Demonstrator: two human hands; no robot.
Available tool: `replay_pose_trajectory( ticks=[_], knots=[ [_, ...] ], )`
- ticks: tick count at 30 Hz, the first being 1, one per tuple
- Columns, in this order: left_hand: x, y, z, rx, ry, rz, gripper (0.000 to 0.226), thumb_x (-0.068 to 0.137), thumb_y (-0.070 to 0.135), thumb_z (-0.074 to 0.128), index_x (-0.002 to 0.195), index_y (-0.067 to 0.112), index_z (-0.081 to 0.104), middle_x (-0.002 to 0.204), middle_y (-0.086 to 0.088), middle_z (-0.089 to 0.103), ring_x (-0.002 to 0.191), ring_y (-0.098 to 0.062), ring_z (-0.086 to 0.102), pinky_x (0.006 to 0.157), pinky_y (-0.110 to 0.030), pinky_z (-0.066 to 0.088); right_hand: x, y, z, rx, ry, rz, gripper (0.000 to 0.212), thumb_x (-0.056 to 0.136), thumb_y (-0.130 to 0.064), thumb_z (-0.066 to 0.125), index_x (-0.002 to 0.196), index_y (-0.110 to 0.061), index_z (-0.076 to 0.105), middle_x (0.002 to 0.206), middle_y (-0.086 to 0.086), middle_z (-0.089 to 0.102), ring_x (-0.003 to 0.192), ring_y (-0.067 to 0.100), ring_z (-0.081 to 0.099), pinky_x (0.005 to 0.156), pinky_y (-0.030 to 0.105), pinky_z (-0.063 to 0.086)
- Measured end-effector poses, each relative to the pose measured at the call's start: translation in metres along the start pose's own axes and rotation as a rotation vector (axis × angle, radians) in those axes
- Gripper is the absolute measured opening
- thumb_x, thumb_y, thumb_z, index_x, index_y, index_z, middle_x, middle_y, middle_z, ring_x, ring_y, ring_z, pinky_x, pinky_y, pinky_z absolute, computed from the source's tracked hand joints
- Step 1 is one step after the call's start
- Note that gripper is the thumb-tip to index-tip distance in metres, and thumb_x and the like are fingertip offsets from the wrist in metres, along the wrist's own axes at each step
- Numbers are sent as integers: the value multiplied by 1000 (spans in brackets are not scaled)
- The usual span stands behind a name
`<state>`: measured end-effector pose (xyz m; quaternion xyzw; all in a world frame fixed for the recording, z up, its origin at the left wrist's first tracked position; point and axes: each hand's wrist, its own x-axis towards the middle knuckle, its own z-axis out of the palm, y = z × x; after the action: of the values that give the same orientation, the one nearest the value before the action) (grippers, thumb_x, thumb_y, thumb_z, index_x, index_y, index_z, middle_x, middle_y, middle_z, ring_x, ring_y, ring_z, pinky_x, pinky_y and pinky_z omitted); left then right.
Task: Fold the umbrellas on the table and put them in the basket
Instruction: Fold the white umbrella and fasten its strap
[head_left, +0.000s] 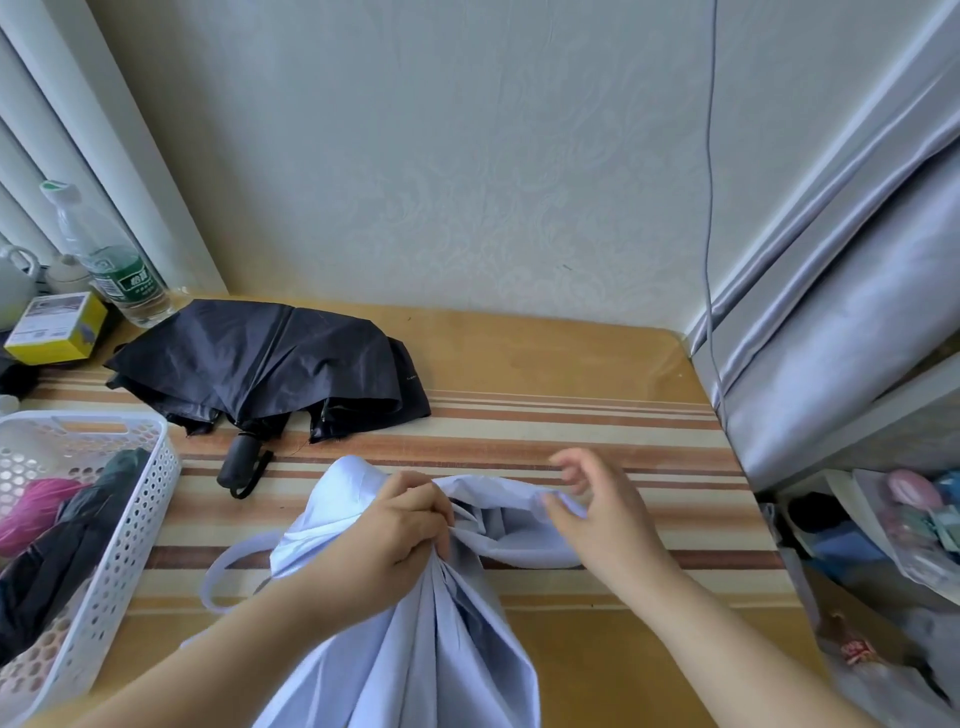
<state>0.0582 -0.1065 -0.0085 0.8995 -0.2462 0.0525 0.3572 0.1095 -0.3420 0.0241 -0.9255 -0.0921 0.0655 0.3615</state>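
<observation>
2 hands work on a pale lilac umbrella at the near edge of the table. The left hand has its fingers curled tight round the bunched canopy, gathering the folds at a waist; below that grip the cloth fans out toward the camera, and above it a loose flap rises to the left. The right hand is just to the right of the left, its thumb and fingers pinching the edge of another flap that lies spread on the striped cloth; its fingertips are blurred. A lilac strap loop hangs out to the left of the left wrist.

Farther back and to the left, well apart from both hands, a black umbrella lies half collapsed, its canopy spread and its handle pointing toward the camera. At the left edge stands a white perforated basket holding 1 dark folded umbrella and a pink one beside it
</observation>
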Motion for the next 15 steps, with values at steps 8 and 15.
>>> replay_pose_trajectory(
  ticks=[8,15],
  knots=[
    [-10,6,6,-21,134,-120,11,78,16,46,75,19,57,96,12,42,91,-5,41,87,-9,31,-13,-57,42,-30,-344,-194,30,92,-29,58,121,-26,54,106,-14,60,87,-2,52,76,9,42],
    [-4,15,8,-36,378,-263,44,85,13,52,128,15,40,132,-1,30,126,12,22,102,-1,16,-12,-68,57,-65,-268,-208,18,95,-19,52,113,-21,55,91,-5,64,83,12,57,72,28,46]
  ],
)
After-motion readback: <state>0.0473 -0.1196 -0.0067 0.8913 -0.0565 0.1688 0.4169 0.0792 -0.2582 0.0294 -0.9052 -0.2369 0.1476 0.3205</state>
